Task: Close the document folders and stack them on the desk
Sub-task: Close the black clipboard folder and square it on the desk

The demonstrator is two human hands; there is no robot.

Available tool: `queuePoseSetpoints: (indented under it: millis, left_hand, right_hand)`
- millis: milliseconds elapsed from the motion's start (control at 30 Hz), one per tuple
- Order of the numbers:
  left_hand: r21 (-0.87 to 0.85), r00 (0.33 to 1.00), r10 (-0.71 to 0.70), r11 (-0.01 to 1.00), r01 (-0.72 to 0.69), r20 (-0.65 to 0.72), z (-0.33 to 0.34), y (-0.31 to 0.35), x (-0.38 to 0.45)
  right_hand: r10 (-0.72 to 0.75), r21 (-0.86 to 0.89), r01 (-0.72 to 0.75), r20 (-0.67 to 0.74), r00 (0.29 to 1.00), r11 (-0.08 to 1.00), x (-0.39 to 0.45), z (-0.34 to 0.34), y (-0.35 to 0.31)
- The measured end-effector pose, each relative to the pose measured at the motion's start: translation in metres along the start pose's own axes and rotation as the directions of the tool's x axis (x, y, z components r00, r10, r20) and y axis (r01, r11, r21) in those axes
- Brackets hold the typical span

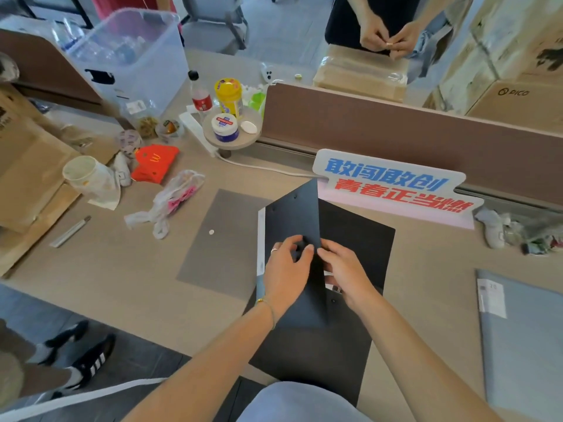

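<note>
both hands' grip, left hand point(285, 263) & right hand point(344, 269), pinch black folder point(304, 214) cover, prob half-open; box point(518, 102) reads "pico".

Black folder point(307, 330) under both hands; plain grey folder point(524, 339) rightward; grey mat point(219, 239) leftward; red-and-blue lettered sign point(393, 184) beyond.

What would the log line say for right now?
left hand: holding raised cover | right hand: holding cover edge | black folder: half open | grey folder: flat on desk, right side
</note>
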State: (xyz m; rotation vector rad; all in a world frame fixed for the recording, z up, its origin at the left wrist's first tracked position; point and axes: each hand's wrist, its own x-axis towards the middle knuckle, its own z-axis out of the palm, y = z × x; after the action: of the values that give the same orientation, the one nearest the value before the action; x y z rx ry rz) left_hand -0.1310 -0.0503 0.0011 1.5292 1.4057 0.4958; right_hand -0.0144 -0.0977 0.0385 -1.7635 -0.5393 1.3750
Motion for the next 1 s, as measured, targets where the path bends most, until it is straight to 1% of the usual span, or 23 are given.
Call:
queuePoseSetpoints:
  millis: [100, 167, 233, 333, 467, 567, 633, 700, 800, 867, 933, 1000]
  left_hand:
    - [-0.053, 0.999, -0.037, 0.998, 0.036, -0.009, -0.006, -0.016, 0.004]
    - [-0.05, 0.997, -0.061, 0.997, 0.059, -0.039, -0.01, -0.026, 0.006]
    - [-0.07, 0.993, -0.099, 0.993, 0.094, -0.063, -0.012, -0.037, 0.009]
    - [-0.099, 0.985, -0.145, 0.986, 0.135, -0.096, -0.019, -0.054, 0.015]
    - [-0.065, 0.969, -0.213, 0.976, 0.207, -0.123, -0.027, -0.07, 0.03]
    - [-0.179, 0.95, -0.301, 0.942, 0.284, -0.078, -0.026, -0.072, 0.042]
    - [-0.269, 0.954, -0.301, 0.919, 0.289, -0.001, -0.02, -0.066, 0.046]
    - [-0.35, 0.963, -0.263, 0.898, 0.267, 0.061, -0.011, -0.05, 0.043]
    - [-0.427, 0.98, -0.195, 0.884, 0.193, 0.04, 0.013, -0.031, 0.034]
    - [-0.441, 0.985, -0.166, 0.882, 0.165, 0.037, 0.033, -0.02, 0.026]
    - [-0.447, 0.987, -0.148, 0.88, 0.16, 0.063, 0.055, -0.009, 0.014]
    - [-0.399, 0.991, -0.108, 0.908, 0.132, 0.083, 0.08, 0.005, 0.0]
  right_hand:
    - [-0.042, -0.085, 0.04, -0.018, 0.999, 0.996, 0.0, 0.004, -0.003]
    - [-0.086, -0.16, 0.077, -0.055, 0.995, 0.984, 0.001, 0.01, -0.003]
    - [-0.134, -0.198, 0.113, -0.099, 0.986, 0.974, 0.001, 0.015, -0.004]
    - [-0.175, -0.194, 0.149, -0.123, 0.977, 0.97, -0.003, 0.016, -0.007]
    - [-0.187, -0.152, 0.16, -0.182, 0.965, 0.975, -0.014, -0.003, -0.011]
    - [-0.179, -0.118, 0.153, -0.255, 0.95, 0.981, -0.023, -0.025, -0.011]
    - [-0.175, -0.115, 0.148, -0.288, 0.941, 0.982, -0.027, -0.04, -0.009]
    - [-0.195, -0.155, 0.153, -0.309, 0.931, 0.976, -0.032, -0.055, -0.006]
    - [-0.251, -0.251, 0.168, -0.346, 0.904, 0.953, -0.04, -0.08, 0.002]
    - [-0.277, -0.295, 0.168, -0.379, 0.883, 0.941, -0.046, -0.1, 0.012]
    - [-0.282, -0.318, 0.157, -0.4, 0.872, 0.935, -0.053, -0.123, 0.023]
    - [-0.295, -0.335, 0.154, -0.426, 0.855, 0.93, -0.058, -0.147, 0.035]
